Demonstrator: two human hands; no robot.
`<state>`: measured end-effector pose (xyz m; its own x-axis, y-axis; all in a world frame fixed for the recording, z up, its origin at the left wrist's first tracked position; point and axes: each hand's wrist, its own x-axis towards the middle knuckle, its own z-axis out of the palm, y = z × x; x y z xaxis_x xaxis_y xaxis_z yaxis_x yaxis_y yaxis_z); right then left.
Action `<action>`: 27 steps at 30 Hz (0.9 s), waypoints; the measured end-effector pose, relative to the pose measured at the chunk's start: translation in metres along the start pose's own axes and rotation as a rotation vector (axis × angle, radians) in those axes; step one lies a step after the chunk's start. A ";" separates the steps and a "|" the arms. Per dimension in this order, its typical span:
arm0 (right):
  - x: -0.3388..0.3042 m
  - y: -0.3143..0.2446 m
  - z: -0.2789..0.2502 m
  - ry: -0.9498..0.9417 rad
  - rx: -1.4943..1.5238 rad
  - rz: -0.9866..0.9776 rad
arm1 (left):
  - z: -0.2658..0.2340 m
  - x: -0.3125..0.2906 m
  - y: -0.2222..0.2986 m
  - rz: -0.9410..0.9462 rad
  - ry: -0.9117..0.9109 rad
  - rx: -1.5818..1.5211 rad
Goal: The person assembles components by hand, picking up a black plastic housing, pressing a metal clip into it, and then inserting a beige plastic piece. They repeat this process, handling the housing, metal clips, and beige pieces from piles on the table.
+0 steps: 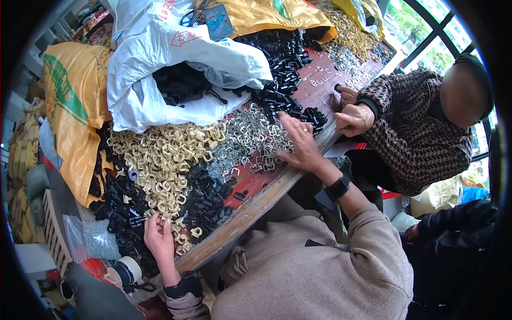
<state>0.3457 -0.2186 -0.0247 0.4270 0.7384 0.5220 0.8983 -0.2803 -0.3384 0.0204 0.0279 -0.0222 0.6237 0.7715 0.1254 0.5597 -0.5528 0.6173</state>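
My left hand [159, 239] reaches into the near edge of a heap of cream plastic ring-shaped pieces [166, 160], beside loose black plastic parts [118, 205]. Its thumb and fingers draw together at the pieces; whatever is between them is too small to make out. Farther right, my right hand [302, 143] is open over the table, fingers stretched out and apart. Under and beside it lie bent silver metal loops [261, 140], with a pile of black cylindrical parts [285, 74] just beyond its fingertips.
A white woven sack [133, 90] holding black parts sits behind the heaps, with yellow sacks [74, 106] around. A phone [218, 22] rests at the back. The table has a wooden edge [240, 218]. At right, a co-worker's hands [354, 114] are close to mine. A spool [126, 269] stands lower left.
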 end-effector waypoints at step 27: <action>-0.004 0.018 -0.018 0.011 -0.442 0.178 | 0.002 -0.005 -0.004 -0.020 -0.031 0.072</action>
<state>0.3624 -0.2382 -0.0186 0.5771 0.6492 0.4955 0.7679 -0.6379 -0.0586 0.0165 0.0260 -0.0273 0.6280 0.7731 0.0890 0.6092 -0.5595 0.5620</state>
